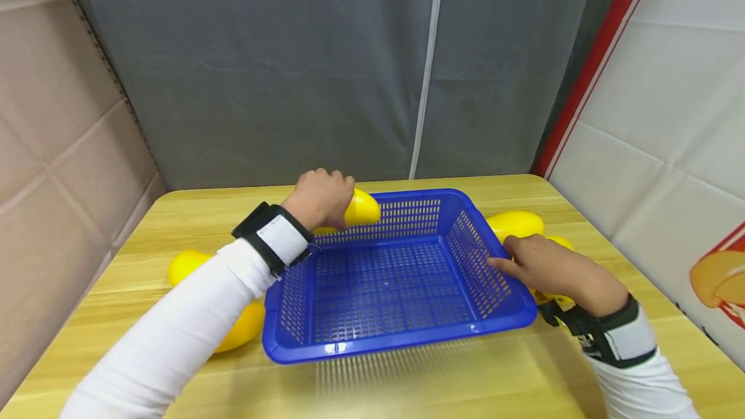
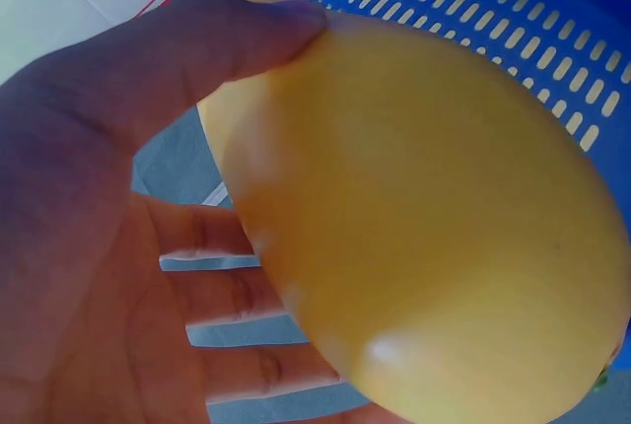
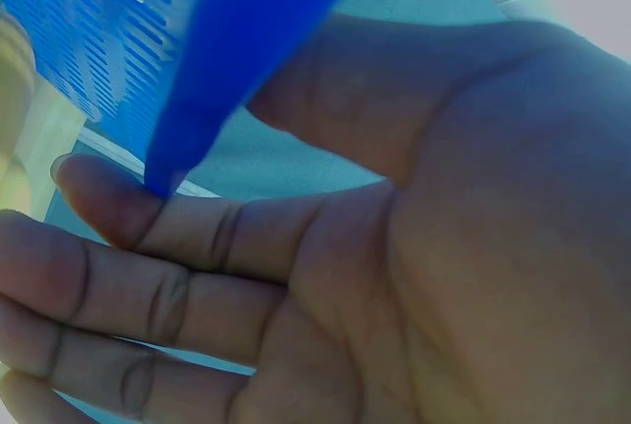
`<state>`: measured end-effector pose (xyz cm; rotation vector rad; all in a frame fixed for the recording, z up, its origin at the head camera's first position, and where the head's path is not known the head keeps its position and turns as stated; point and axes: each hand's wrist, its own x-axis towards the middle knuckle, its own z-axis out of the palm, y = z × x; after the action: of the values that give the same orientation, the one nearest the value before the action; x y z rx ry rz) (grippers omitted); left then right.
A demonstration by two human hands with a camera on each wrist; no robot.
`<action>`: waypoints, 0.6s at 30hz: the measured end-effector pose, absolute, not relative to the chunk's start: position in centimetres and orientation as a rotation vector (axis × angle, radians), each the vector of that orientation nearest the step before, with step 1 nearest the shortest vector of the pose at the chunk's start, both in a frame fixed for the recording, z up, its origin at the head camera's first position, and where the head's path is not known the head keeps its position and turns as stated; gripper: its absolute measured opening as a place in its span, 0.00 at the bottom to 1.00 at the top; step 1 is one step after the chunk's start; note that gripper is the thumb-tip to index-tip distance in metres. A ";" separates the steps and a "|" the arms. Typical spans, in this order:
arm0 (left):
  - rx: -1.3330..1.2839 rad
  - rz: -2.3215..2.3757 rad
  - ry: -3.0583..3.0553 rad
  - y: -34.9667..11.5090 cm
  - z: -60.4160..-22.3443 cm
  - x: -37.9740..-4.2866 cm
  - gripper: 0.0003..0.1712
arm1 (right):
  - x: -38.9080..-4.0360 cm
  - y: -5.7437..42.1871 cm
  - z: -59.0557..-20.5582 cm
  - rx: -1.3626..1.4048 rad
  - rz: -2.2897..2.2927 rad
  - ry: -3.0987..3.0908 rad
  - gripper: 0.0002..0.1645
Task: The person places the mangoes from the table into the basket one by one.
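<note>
My left hand (image 1: 323,198) grips a smooth yellow mango (image 1: 363,207) over the back left of a blue plastic basket (image 1: 401,341). In the left wrist view, the thumb lies across the mango (image 2: 424,207) and the fingers reach around its far side; a bit of green shows at one end. My right hand (image 1: 547,267) holds the basket's right rim, thumb on the inner side and fingers outside and below, as the right wrist view shows at the basket edge (image 3: 237,49). The visible basket floor is bare.
Yellow mangoes lie on the wooden table (image 1: 192,380) left of the basket, a rear mango (image 1: 185,266) and a front mango (image 1: 243,327) partly behind my left sleeve. More yellow fruit (image 1: 517,222) lies right of the basket, partly behind my right hand. A grey curtain (image 1: 279,83) hangs behind.
</note>
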<state>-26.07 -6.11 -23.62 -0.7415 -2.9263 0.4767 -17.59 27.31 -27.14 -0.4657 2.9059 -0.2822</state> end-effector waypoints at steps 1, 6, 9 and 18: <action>-0.746 0.478 -2.928 -6.0 -23.7 -26.0 0.36 | -17.6 27.3 -27.1 -0.465 -0.283 2.906 0.22; -0.778 0.508 -2.928 -5.8 -24.1 -25.9 0.39 | -17.5 27.4 -27.2 -0.481 -0.274 2.914 0.22; -0.795 0.532 -2.923 -5.7 -24.5 -25.9 0.41 | -17.6 27.4 -27.3 -0.493 -0.265 2.920 0.22; -0.799 0.529 -2.942 -5.1 -25.4 -25.6 0.39 | -17.7 27.4 -27.3 -0.486 -0.265 2.921 0.21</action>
<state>-25.61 -5.10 -25.38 -0.7994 -2.9418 0.5288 -17.68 27.44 -27.31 -0.4862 2.9206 -0.2647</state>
